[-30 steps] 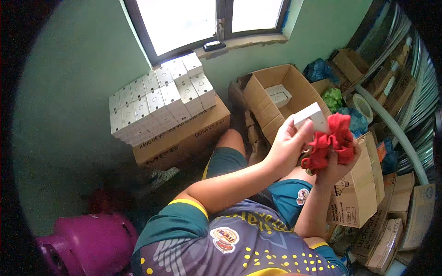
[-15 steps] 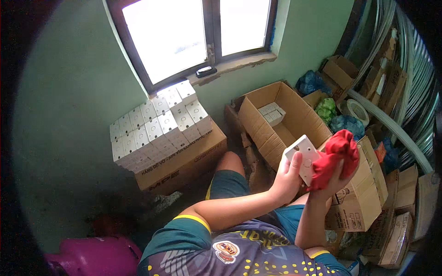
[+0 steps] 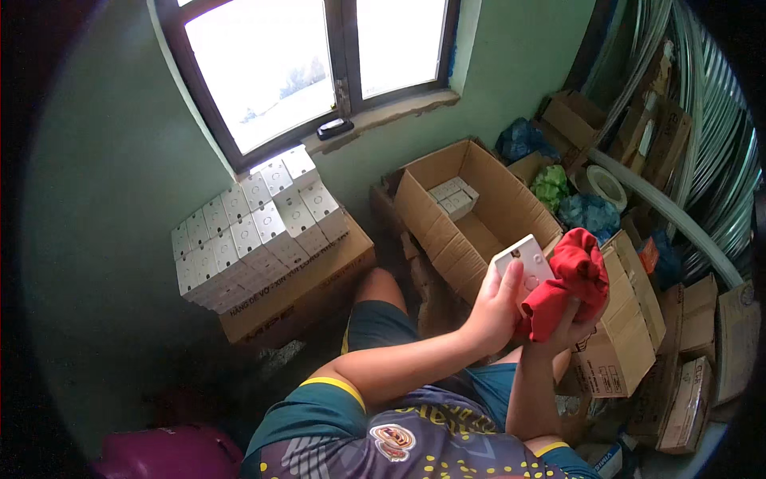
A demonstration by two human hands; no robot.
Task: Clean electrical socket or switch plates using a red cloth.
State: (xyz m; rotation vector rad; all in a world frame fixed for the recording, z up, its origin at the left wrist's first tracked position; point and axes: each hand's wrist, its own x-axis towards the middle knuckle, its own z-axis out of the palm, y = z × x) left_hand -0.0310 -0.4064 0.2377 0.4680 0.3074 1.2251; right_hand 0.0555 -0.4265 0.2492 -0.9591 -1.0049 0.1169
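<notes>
My left hand (image 3: 495,307) is closed on a white plastic electrical box (image 3: 532,262), thumb across its face, which shows a round knockout and small holes. Against the right side of the box is a bunched red cloth (image 3: 576,275), gripped by my right hand (image 3: 574,326) from below; the cloth hides some of its fingers. Just beyond my hands stands an open cardboard carton (image 3: 487,227) with several white boxes (image 3: 455,198) inside. To the left, stacked rows of similar white boxes (image 3: 243,231) sit on a closed cardboard carton (image 3: 295,303).
A window (image 3: 263,72) has a sill (image 3: 399,110) with a small black-and-white object (image 3: 335,128). At right lie cardboard boxes (image 3: 670,383), plastic bags (image 3: 589,214), a white roll (image 3: 608,188) and pale coiled tubing (image 3: 710,144). A purple cylinder (image 3: 167,451) stands at lower left.
The white box has tilted to show its holed face and moved lower with my left hand. The red cloth has shifted down, bunched against it. The view has shifted slightly.
</notes>
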